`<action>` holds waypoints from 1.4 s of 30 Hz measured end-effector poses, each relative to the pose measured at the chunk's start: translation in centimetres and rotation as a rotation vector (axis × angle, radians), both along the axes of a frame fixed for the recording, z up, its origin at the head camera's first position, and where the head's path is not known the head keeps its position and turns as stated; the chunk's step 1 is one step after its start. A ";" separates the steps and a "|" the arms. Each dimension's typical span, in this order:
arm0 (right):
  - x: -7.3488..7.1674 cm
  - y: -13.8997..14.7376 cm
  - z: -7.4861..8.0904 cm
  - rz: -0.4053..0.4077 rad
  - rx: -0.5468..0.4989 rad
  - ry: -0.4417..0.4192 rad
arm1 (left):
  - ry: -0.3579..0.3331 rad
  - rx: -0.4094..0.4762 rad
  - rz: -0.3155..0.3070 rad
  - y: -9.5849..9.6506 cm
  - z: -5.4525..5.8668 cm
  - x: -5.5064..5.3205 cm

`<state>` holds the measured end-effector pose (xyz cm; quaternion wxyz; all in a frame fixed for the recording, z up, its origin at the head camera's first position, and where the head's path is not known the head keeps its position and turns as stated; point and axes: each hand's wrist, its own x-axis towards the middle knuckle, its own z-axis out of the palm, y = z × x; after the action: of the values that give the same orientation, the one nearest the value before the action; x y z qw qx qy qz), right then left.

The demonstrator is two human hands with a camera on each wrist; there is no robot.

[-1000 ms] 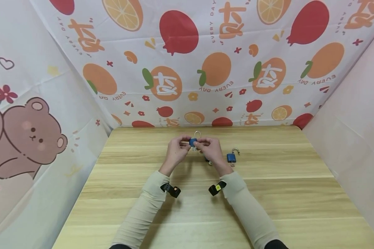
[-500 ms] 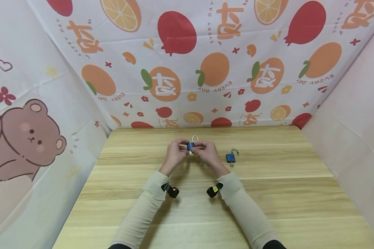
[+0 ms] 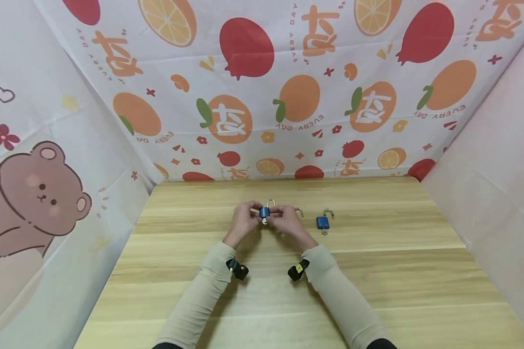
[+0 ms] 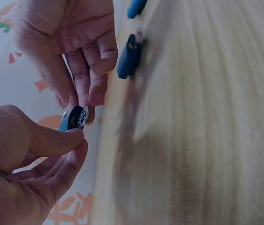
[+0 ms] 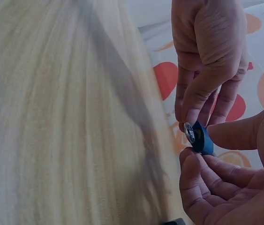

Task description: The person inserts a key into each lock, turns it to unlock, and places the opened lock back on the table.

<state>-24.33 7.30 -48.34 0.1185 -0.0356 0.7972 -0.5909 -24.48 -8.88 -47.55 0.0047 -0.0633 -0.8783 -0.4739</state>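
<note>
A blue padlock (image 3: pixel 264 212) is held upright above the table between both hands, its silver shackle (image 3: pixel 270 202) raised and a key (image 3: pixel 264 221) at its lower end. My left hand (image 3: pixel 243 221) pinches it from the left with thumb and fingers. From the other side, my right hand (image 3: pixel 286 222) pinches the body, thumb on one face in the right wrist view. Beyond the right hand shows the open shackle (image 3: pixel 299 211) of a second padlock, its body hidden in the head view; the left wrist view shows this blue body (image 4: pixel 129 57).
Right of the hands, another blue padlock (image 3: pixel 322 222) lies on the wooden table (image 3: pixel 270 310) with its shackle open and a key in it. A fruit-print cloth (image 3: pixel 262 116) hangs behind the table's far edge. Pale cloths hang at both sides.
Both hands have brought the padlock lower in the head view and slightly left, nearer the tabletop. The second padlock's shackle has come into sight beside the right hand.
</note>
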 end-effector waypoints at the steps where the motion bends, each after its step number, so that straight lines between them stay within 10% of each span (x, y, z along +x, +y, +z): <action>1: 0.0 -0.1 -0.2 0.004 -0.003 -0.011 | -0.001 -0.012 -0.001 0.0 -0.2 0.0; 42: 0.5 -0.9 -1.4 0.151 0.154 -0.094 | 0.046 -0.320 -0.045 -0.8 -1.7 0.5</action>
<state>-23.80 6.40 -49.73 0.2025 -0.0585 0.8289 -0.5182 -23.97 -9.69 -49.27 0.0042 -0.0938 -0.9406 -0.3264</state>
